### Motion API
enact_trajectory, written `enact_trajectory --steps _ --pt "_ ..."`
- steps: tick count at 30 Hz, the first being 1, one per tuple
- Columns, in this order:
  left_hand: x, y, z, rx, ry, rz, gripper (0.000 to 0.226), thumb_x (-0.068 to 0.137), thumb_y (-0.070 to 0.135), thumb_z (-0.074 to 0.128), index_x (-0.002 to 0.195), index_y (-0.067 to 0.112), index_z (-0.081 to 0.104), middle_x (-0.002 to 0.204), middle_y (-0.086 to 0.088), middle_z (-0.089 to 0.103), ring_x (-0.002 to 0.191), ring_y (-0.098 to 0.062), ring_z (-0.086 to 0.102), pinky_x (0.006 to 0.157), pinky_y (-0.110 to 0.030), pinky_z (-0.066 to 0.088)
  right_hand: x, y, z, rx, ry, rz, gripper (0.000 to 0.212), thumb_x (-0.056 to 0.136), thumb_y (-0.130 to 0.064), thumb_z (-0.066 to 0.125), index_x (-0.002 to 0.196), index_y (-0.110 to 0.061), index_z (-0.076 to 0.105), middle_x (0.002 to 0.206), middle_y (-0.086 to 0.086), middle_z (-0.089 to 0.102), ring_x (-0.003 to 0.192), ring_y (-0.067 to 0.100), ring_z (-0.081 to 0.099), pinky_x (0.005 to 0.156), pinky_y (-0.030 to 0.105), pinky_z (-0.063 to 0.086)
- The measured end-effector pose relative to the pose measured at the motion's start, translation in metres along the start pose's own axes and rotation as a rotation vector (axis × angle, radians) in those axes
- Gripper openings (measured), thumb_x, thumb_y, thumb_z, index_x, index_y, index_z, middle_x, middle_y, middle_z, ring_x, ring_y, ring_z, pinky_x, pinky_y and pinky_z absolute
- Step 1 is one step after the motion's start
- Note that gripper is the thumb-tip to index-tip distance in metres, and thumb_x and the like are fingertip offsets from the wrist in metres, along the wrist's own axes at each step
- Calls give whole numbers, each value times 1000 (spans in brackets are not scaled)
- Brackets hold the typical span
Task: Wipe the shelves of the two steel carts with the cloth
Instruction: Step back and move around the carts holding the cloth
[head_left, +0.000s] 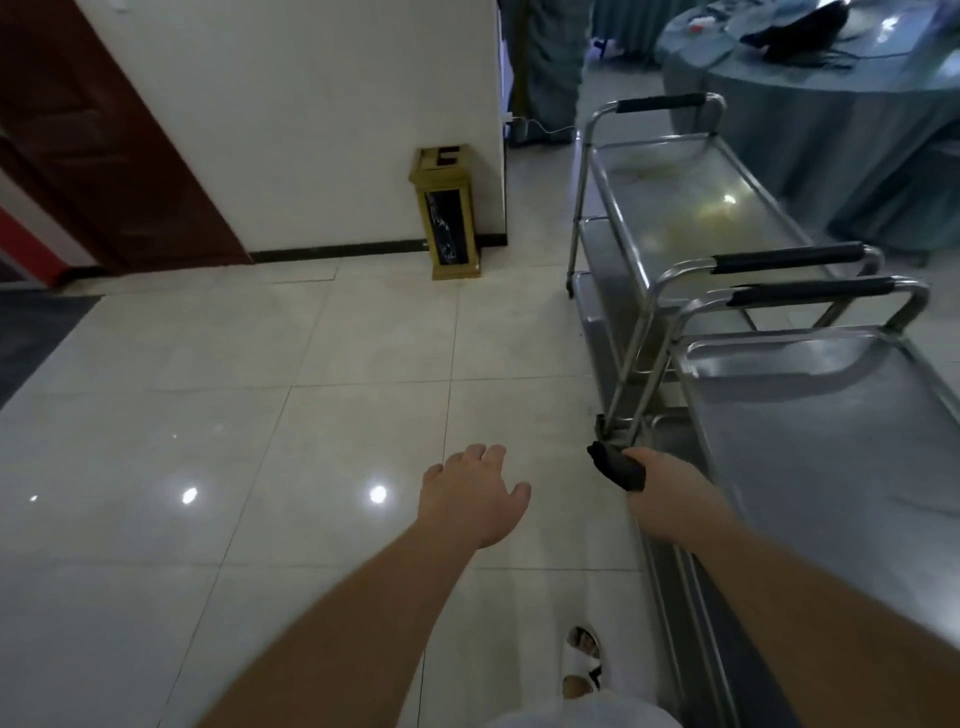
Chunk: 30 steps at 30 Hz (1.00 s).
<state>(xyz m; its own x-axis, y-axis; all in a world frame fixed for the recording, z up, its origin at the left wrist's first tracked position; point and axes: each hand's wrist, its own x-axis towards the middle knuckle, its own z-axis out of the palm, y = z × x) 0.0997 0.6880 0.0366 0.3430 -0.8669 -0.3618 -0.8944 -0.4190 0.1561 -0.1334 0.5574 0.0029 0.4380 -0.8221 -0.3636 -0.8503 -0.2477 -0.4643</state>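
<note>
While the two steel carts sit parked end to end along the right side of the room, the person is leaning in over the tile floor (260, 415) with both arms stretched out. Right hand (662, 499) has its grip closed around a dark cloth (615, 465), bunched up so a wad of it pokes out past the fingers. That cloth is down low at the corner of the near cart (810, 415), right by the bottom of the frame legs where the two carts meet; can't really tell if it's actually touching the metal or just beside it. Left hand (475, 493) is empty, fingers spread loose and open, hovering over the floor well to the left of the carts.

Near cart's top shelf looks grey and plain. Far cart (691, 208) has a yellowish smeary patch on its top shelf with a light glare on it. Both carts have black padded handles, and the two closest handles are just beside each other.

Other stuff around: a gold-coloured bin (449, 213) standing against the white wall, a dark red door (104, 145) on the left, and a round bench with a grey-blue cloth (831, 104) behind the far cart. Person's sandalled foot (584, 660) shows at the bottom.
</note>
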Motion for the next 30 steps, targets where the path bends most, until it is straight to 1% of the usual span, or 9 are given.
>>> enact_trajectory --steps 2,4,7,14,18,21,24,26,30 --pt "34 15 -18 38 14 34 75 101 68 33 165 28 27 170 2 31 152 -22 35 122 -47 27 28 8 -22 -5 0 4 43 88 -16 57 128 -33 62 89 -10 65 76 12 62 63 32 51" --pt "66 30 -34 53 29 62 75 101 68 33 165 28 27 170 1 31 152 -23 35 122 -48 27 56 15 -44 5 23 7 42 90 -20 61 130 -31 62 96 -5 66 80 17 62 71 35 54" --pt "107 52 -49 93 -10 117 76 101 68 33 165 28 26 171 1 30 153 -23 34 122 -48 27 86 29 -64 54 63 49 39 92 -24 65 130 -31 62 102 -2 67 85 20 62 77 36 53" --pt "215 91 -62 186 -76 313 75 101 67 34 165 29 27 170 1 31 152 -23 34 122 -47 27 127 67 -72 154 115 256 29 90 -30 64 119 -31 65 84 -10 61 74 8 57 73 35 51" --pt "284 107 -65 258 -134 473 74 101 66 35 165 29 28 170 2 32 151 -23 35 120 -46 28 147 76 -65 239 155 428 34 93 -29 58 126 -34 63 88 -4 68 78 17 65 76 40 58" --pt "329 116 -68 304 -167 627 70 100 66 36 160 29 35 163 2 41 145 -23 43 114 -45 34 157 65 -56 332 198 582 46 92 -20 59 136 -35 59 96 -3 70 84 19 67 78 40 58" --pt "364 124 -70 370 -211 767 69 99 65 36 157 28 38 159 1 45 144 -25 45 113 -46 36 160 42 -44 412 219 705 39 91 -22 61 127 -36 62 90 -7 67 79 14 62 74 36 57" --pt "382 130 -66 413 -249 832 67 99 64 37 156 28 40 158 1 46 143 -25 45 112 -47 36 156 26 -28 468 245 762 38 92 -23 60 127 -36 62 97 -7 69 80 12 62 71 34 52" --pt "393 142 -46 483 -308 934 62 100 58 40 152 27 43 155 1 47 140 -25 47 110 -45 38 137 1 8 584 277 886 34 97 -23 56 130 -33 60 104 -1 70 87 18 63 78 39 55"
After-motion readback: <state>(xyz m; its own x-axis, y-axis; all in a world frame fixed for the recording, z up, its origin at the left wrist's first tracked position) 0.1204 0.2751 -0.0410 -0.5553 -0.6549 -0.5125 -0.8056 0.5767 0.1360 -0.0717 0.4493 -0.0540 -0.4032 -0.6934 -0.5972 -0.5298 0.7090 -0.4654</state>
